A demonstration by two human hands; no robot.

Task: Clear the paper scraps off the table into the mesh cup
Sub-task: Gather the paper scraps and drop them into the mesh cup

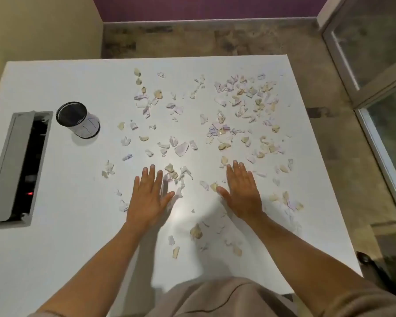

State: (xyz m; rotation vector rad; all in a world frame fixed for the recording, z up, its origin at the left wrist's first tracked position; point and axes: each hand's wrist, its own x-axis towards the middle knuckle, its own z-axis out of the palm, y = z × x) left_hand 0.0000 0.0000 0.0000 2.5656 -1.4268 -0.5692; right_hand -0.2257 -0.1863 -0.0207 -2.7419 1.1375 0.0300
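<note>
Paper scraps (181, 149) lie strewn over most of the white table (62, 248), thickest toward one and two o'clock from the person's seat, thinner through the middle, with a few stragglers near the front edge at six o'clock. They look small, torn and partly crumpled, some pale lilac, some cream. By their look they will weigh next to nothing, bend at a touch and skate readily over the smooth top, so a breath or a quick sweep could send them flying. Picking each one singly would be slow; I judge it better to rake them together with flat palms into a heap, then pinch or scoop the heap from underneath with both hands cupped.

Left hand (148, 197) rests flat with its fingers straight and spread, palm down, holding nothing, a cluster of scraps just beside its fingertips at one o'clock. Right hand (242, 193) lies likewise flat and empty, a cream scrap touching or just beside its thumb. The two hands are well apart, with scraps between them.

Mesh cup (78, 120), dark and round, stands upright at ten o'clock, well apart from both hands, leftward of the scraps. Something pale shows through its lower wall; what it is I cannot tell. Beyond it, at nine o'clock, a grey cable hatch (18, 168) is let into the table.
</note>
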